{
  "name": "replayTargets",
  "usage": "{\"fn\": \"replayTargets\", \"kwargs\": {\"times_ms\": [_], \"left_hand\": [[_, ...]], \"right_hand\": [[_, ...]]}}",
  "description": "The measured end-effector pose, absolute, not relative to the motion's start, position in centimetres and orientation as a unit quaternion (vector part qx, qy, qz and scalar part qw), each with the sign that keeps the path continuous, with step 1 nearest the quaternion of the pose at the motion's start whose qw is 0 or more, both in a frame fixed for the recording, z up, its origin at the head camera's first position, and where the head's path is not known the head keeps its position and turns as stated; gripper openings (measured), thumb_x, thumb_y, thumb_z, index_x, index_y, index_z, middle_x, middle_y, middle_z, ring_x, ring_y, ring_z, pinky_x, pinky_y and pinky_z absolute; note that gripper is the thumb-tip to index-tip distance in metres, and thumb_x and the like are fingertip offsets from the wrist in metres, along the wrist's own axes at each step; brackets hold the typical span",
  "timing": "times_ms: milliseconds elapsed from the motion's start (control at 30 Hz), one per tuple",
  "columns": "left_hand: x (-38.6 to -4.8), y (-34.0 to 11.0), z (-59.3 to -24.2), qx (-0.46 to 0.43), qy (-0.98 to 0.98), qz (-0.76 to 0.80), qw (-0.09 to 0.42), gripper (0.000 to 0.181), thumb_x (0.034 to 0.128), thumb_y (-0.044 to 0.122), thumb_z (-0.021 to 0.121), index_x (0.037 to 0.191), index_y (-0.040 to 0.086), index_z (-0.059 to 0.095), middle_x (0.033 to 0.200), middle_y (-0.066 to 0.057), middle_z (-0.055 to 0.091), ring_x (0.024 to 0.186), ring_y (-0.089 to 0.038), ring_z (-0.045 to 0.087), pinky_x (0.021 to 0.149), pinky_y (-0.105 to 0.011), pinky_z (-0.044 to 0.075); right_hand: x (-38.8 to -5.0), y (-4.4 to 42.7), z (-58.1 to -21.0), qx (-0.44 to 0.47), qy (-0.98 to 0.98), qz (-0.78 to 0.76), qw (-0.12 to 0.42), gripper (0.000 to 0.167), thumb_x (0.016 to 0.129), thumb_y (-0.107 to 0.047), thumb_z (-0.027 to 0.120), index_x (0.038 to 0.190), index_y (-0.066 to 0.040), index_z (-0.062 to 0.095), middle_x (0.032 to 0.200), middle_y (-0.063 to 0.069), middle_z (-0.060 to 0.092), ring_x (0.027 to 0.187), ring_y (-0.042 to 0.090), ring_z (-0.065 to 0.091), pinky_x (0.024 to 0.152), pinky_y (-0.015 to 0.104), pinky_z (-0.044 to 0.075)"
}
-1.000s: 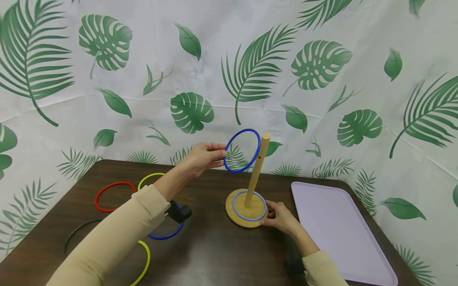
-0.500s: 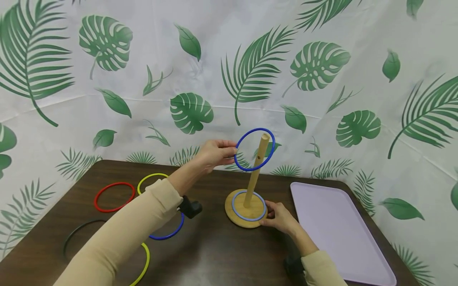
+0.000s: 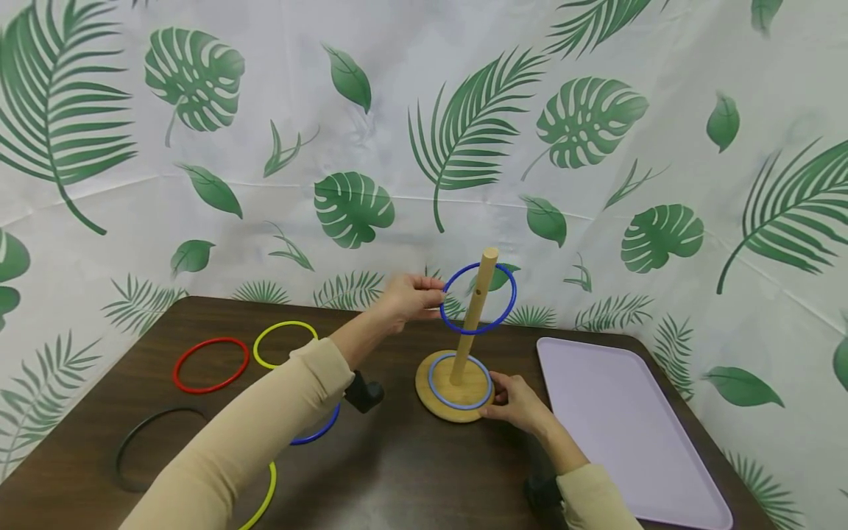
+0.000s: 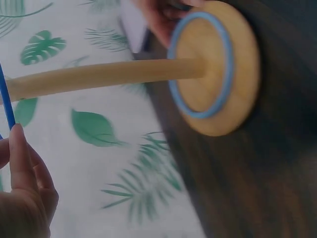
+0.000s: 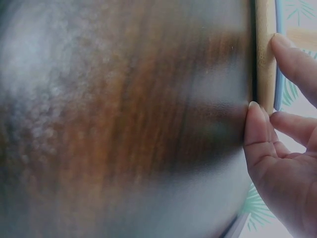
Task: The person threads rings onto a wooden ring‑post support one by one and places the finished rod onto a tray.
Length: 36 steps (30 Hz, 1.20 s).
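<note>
My left hand (image 3: 407, 302) pinches a dark blue ring (image 3: 514, 294) by its left side. The ring is tilted and encircles the upper part of the wooden post (image 3: 475, 309) of a ring toss stand, just below its tip. A light blue ring (image 4: 229, 59) lies around the foot of the post on the round base (image 3: 430, 401). My right hand (image 3: 523, 405) grips the base's right edge, thumb and fingers against the rim in the right wrist view. In the left wrist view, only a short stretch of the dark blue ring shows at the left border.
Left on the dark table lie a red ring (image 3: 175, 372), a yellow ring (image 3: 285, 322), a black ring (image 3: 119, 456), another yellow ring (image 3: 271, 486) and another blue ring (image 3: 324, 430), some partly behind the left sleeve. A lilac tray (image 3: 616, 419) lies at right.
My left hand has carried the dark blue ring rightward from beside the post, over its tip, then slightly down around it. The right hand has stayed at the base.
</note>
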<state>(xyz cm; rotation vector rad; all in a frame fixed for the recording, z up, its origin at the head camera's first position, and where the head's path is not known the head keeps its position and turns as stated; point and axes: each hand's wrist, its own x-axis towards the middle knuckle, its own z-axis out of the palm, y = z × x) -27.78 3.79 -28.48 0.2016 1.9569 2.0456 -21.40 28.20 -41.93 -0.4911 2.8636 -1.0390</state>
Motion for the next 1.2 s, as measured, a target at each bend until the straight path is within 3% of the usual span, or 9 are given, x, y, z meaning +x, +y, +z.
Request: {"fn": "replayTargets", "kwargs": {"times_ms": [167, 433, 733, 1200], "left_hand": [[-28.1, 3.6, -31.6, 0.052, 0.714, 0.681, 0.157, 0.025, 0.0894, -0.001, 0.059, 0.114, -0.007, 0.061, 0.100, -0.017, 0.064, 0.077, -0.017, 0.065, 0.074, -0.029, 0.058], [-28.2, 3.0, -36.8, -0.003, 0.740, 0.655, 0.152, 0.021, 0.0847, -0.006, 0.062, 0.105, -0.008, 0.064, 0.080, -0.007, 0.061, 0.060, -0.010, 0.060, 0.062, -0.024, 0.058], [-27.9, 3.5, -39.3, -0.012, 0.751, 0.641, 0.159, 0.020, 0.0827, -0.008, 0.061, 0.103, -0.010, 0.064, 0.071, -0.006, 0.060, 0.054, -0.008, 0.057, 0.053, -0.020, 0.056], [-28.0, 4.9, -39.9, -0.003, 0.782, 0.608, 0.139, 0.016, 0.0785, -0.008, 0.066, 0.095, -0.009, 0.068, 0.087, -0.020, 0.066, 0.050, -0.013, 0.063, 0.055, -0.026, 0.058]], "right_hand": [[-21.4, 28.1, -41.9, -0.154, 0.930, -0.332, 0.025, 0.069, 0.074, -0.011, 0.079, 0.127, 0.019, 0.045, 0.110, 0.025, 0.060, 0.087, 0.025, 0.061, 0.075, 0.031, 0.053], [-21.4, 28.0, -41.9, -0.146, 0.930, -0.335, 0.026, 0.070, 0.073, -0.011, 0.080, 0.126, 0.018, 0.045, 0.104, 0.022, 0.062, 0.085, 0.024, 0.062, 0.074, 0.030, 0.053], [-21.4, 28.0, -41.8, -0.157, 0.928, -0.339, 0.024, 0.068, 0.073, -0.010, 0.079, 0.126, 0.018, 0.046, 0.106, 0.023, 0.062, 0.083, 0.022, 0.061, 0.073, 0.027, 0.052], [-21.4, 28.1, -41.8, -0.180, 0.921, -0.345, 0.027, 0.067, 0.075, -0.010, 0.078, 0.126, 0.018, 0.045, 0.109, 0.024, 0.063, 0.086, 0.025, 0.062, 0.075, 0.030, 0.054]]}}
